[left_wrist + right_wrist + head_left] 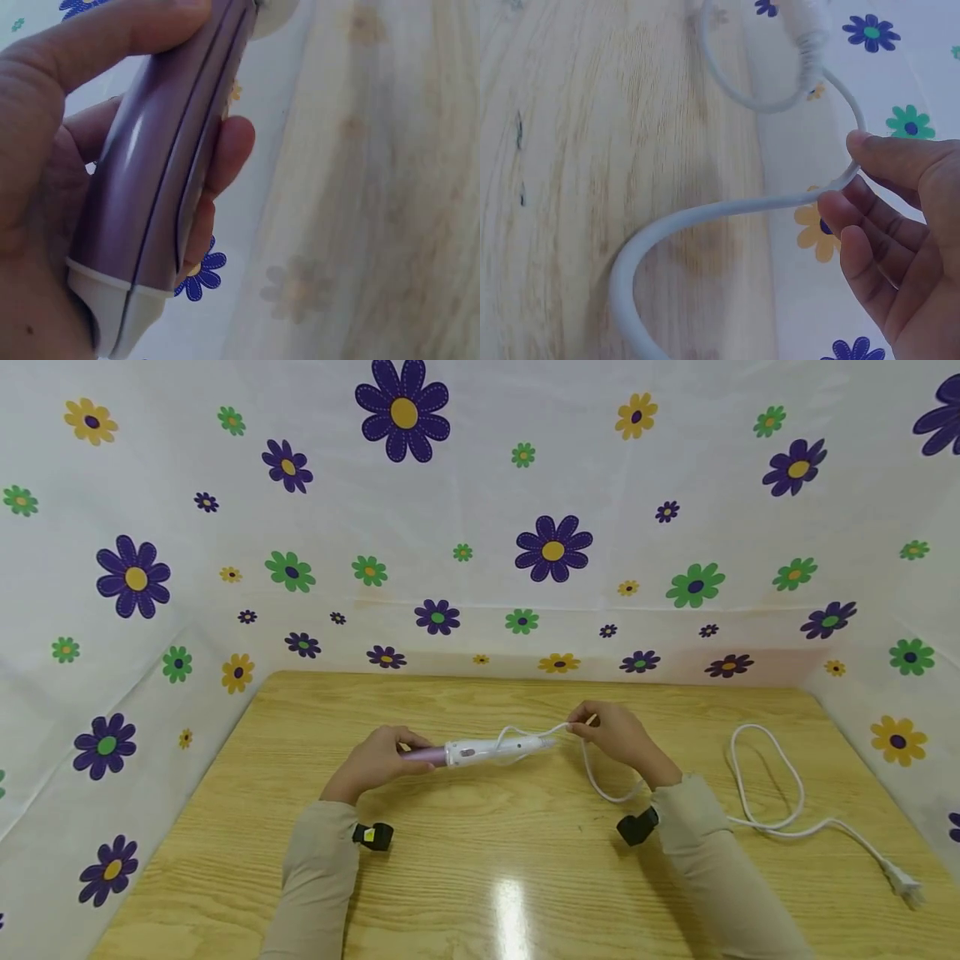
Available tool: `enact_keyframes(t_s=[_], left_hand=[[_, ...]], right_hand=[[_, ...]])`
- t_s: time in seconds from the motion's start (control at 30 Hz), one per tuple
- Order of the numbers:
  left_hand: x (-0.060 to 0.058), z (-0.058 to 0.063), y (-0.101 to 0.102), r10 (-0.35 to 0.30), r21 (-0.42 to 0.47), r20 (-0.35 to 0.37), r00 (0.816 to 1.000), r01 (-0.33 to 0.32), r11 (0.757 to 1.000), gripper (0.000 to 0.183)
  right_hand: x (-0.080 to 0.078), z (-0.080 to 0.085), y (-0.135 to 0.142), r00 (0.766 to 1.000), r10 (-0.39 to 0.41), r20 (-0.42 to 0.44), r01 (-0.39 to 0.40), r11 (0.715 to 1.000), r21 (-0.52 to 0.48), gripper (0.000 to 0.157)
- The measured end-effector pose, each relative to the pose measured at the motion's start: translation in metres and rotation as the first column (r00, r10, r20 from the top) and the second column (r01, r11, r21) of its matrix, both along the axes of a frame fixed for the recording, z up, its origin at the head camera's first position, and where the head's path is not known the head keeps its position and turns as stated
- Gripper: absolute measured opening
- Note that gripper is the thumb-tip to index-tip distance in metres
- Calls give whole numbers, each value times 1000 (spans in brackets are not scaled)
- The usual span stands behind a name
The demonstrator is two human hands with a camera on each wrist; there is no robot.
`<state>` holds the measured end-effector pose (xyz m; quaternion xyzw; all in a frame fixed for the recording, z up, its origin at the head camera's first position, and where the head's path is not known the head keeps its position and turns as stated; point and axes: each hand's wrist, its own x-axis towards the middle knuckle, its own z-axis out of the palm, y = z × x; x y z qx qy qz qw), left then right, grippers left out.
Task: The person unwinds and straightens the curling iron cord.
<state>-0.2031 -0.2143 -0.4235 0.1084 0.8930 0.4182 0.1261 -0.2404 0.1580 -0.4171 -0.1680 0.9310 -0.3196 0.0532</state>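
My left hand [377, 762] grips a curling iron [480, 751] by its purple barrel [161, 150], with fingers wrapped round it. The iron's white handle points right, held over the wooden table. Between thumb and fingertips, my right hand [618, 735] pinches the white power cord [769, 201] just beyond the handle's end. Part of the cord loops over the handle. From the right hand the cord hangs in a curve and passes behind the right wrist. A white plug [903, 883] lies at its far end on the right.
The wooden table [480, 843] has a bright reflection near its front. A loose loop of the cord [798, 793] lies on its right side. White flowered cloth [465, 510] stands behind the table and along both sides. Each wrist wears a small black camera.
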Motion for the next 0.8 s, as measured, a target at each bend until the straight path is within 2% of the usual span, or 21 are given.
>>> enact_keyframes(t_s=[0.23, 0.37, 0.57, 0.8], left_hand=[[-2, -8, -6, 50, -65, -6, 999, -51, 997, 39], [-5, -13, -19, 83, -66, -16, 996, -84, 994, 41], [-10, -18, -47, 132, -90, 12, 991, -130, 987, 49], [-9, -16, -93, 144, -143, 7, 990, -141, 980, 56]], right_hand=[[11, 12, 6, 997, 17, -79, -17, 1000, -6, 16], [16, 19, 16, 997, 29, -67, -30, 999, -16, 16], [18, 23, 40, 999, 36, -25, -36, 999, -9, 15], [14, 19, 56, 999, 24, 34, -23, 999, -27, 16]])
